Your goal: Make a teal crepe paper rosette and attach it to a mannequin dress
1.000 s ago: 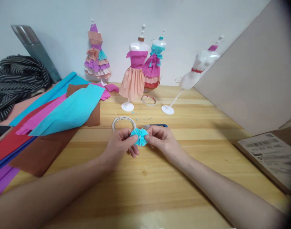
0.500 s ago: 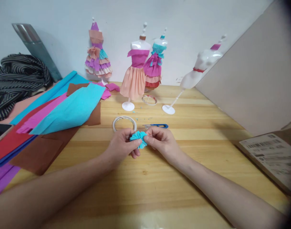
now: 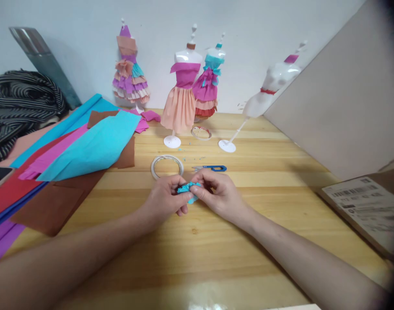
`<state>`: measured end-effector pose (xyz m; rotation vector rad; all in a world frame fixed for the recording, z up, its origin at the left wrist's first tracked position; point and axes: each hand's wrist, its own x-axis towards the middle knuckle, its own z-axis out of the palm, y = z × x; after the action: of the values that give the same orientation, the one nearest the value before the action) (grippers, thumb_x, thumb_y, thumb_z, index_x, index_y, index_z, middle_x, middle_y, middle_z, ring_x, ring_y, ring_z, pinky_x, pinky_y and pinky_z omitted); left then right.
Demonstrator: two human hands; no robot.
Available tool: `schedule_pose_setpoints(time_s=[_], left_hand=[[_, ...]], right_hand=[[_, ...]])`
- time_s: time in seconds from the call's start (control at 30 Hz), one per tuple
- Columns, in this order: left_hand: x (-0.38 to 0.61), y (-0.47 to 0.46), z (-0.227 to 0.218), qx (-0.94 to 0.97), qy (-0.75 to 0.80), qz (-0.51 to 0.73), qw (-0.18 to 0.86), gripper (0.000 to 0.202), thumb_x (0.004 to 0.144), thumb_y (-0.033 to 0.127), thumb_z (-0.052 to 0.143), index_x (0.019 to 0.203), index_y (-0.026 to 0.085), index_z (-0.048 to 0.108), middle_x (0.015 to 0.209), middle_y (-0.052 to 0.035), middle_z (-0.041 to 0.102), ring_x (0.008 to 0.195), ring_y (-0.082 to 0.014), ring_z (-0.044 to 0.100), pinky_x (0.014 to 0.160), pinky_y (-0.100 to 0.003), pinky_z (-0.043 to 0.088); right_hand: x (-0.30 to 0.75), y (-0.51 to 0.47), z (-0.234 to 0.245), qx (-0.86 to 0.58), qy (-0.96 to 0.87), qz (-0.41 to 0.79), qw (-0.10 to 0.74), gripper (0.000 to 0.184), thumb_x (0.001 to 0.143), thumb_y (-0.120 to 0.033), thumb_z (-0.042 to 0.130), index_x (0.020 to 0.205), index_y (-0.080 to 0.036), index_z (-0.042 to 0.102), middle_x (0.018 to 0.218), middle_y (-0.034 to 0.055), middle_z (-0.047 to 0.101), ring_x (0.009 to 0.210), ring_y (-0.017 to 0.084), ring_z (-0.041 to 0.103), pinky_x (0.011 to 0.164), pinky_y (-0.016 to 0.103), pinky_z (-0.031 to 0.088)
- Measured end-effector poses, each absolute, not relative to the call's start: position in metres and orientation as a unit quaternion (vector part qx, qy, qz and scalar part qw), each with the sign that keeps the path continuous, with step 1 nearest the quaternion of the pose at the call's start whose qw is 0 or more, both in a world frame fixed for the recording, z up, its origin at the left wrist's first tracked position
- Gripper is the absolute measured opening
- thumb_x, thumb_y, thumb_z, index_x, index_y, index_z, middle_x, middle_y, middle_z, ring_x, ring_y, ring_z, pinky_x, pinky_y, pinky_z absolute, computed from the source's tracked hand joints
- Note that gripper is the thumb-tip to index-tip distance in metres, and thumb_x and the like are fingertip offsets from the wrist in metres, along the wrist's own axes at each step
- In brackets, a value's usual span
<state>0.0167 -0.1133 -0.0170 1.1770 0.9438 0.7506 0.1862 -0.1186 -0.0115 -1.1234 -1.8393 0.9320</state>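
Observation:
A small pleated turquoise paper rosette (image 3: 188,188) is pinched between both my hands just above the wooden table (image 3: 216,241). My left hand (image 3: 164,198) grips its left side with thumb and fingers closed. My right hand (image 3: 218,191) closes over its right side and partly hides it. Just beyond my hands lie a white tape ring (image 3: 167,165) and small blue-handled scissors (image 3: 210,168).
Sheets of turquoise, pink, red and brown paper (image 3: 87,150) are piled at the left. Four mini mannequins stand at the back, three in paper dresses (image 3: 180,99); a bare white one (image 3: 268,90) leans at the right. A cardboard box (image 3: 361,206) sits at the right, striped cloth (image 3: 19,103) far left.
The rosette, fanned out flat and facing me a second ago, has been tipped and squeezed together between my fingers, so less of it shows. My hands stayed in the same spot.

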Motion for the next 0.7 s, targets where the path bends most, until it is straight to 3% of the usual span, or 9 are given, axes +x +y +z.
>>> schedule_pose_setpoints(time_s=[0.47, 0.7], left_hand=[[0.0159, -0.1132, -0.0169, 0.501, 0.415, 0.358, 0.67, 0.026, 0.067, 0.035, 0.07, 0.073, 0.017, 0.053, 0.045, 0.0047, 0.058, 0.04, -0.0092, 0.055, 0.04, -0.018, 0.044], [0.0124, -0.11, -0.0215, 0.498, 0.386, 0.373, 0.681, 0.051, 0.067, 0.035, 0.075, 0.109, 0.014, 0.056, 0.049, 0.0063, 0.06, 0.041, -0.0119, 0.056, 0.041, -0.022, 0.046]], right_hand=[[0.1832, -0.1156, -0.0129, -0.445, -0.665, 0.422, 0.426, 0.027, 0.08, -0.042, 0.066, 0.072, -0.019, 0.055, 0.059, -0.0041, 0.046, 0.054, 0.011, 0.04, 0.052, 0.025, 0.034], [0.1828, -0.1159, -0.008, -0.432, -0.639, 0.456, 0.444, 0.032, 0.077, -0.047, 0.069, 0.07, -0.019, 0.054, 0.058, -0.0044, 0.046, 0.053, 0.01, 0.04, 0.052, 0.025, 0.035]])
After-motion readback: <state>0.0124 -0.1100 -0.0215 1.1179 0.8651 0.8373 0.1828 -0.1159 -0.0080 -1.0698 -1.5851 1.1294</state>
